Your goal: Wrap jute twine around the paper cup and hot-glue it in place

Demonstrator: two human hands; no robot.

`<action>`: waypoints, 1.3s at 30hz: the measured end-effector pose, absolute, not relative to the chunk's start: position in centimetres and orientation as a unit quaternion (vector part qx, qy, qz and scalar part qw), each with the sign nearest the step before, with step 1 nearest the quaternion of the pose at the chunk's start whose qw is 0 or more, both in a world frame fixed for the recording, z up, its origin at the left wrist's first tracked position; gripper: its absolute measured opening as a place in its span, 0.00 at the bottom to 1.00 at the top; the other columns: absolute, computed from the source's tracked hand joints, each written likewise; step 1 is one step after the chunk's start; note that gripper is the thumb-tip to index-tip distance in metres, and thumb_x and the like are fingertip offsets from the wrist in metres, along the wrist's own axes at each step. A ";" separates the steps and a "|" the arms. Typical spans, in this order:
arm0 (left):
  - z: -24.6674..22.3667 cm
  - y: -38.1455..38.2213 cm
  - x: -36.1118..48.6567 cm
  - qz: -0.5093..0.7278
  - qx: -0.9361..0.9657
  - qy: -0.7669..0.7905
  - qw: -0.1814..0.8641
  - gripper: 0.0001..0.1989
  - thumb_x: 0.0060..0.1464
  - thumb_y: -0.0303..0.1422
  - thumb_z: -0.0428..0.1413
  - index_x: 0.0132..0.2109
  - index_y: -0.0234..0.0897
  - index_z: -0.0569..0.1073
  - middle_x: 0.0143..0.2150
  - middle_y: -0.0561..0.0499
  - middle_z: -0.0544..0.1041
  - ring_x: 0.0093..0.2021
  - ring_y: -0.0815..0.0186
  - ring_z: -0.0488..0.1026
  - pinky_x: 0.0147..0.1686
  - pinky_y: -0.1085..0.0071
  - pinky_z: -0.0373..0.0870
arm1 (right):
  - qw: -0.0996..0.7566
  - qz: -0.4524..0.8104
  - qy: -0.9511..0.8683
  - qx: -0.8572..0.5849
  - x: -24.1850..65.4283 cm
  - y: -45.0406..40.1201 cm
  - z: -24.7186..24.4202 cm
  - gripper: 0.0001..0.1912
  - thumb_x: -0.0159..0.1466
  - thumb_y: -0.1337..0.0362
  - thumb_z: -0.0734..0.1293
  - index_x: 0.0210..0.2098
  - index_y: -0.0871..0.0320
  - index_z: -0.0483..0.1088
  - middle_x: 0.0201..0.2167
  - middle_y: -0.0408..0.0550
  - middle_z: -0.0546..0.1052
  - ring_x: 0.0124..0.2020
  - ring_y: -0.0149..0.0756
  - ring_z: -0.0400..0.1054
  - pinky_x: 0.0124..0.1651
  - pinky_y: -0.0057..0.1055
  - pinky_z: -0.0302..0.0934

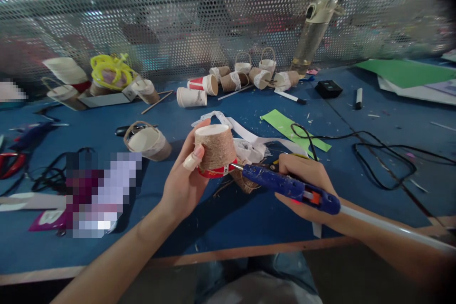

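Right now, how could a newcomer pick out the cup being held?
Look at the blue table, then the left hand over its near half. That hand holds the cup, wrapped in brown twine, with the tip of the glue gun by its lower edge. Unlike the lace-trimmed cups behind it, this one shows a red band below the twine.
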State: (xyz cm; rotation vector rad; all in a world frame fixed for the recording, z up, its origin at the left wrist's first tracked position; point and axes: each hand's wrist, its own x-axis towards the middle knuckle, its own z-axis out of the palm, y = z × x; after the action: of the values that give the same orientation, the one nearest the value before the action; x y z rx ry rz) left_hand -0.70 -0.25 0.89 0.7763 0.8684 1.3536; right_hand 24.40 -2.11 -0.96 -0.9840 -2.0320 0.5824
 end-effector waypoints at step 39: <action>1.0 -0.2 -0.6 0.591 0.292 0.393 0.641 0.23 0.64 0.42 0.61 0.62 0.42 0.78 0.59 0.47 0.83 0.65 0.52 0.74 0.58 0.60 0.78 | 0.400 0.242 -0.795 -0.386 24.5 -2.0 -1.0 0.18 0.60 0.69 0.71 0.29 0.52 0.54 0.24 0.35 0.61 0.23 0.28 0.54 0.28 0.30 0.49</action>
State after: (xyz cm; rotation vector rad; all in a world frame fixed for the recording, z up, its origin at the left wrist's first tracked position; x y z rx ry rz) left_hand -0.63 -0.22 1.02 0.6652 0.8973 1.3487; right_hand 24.48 -1.96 -0.98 -0.9773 -2.0111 0.6126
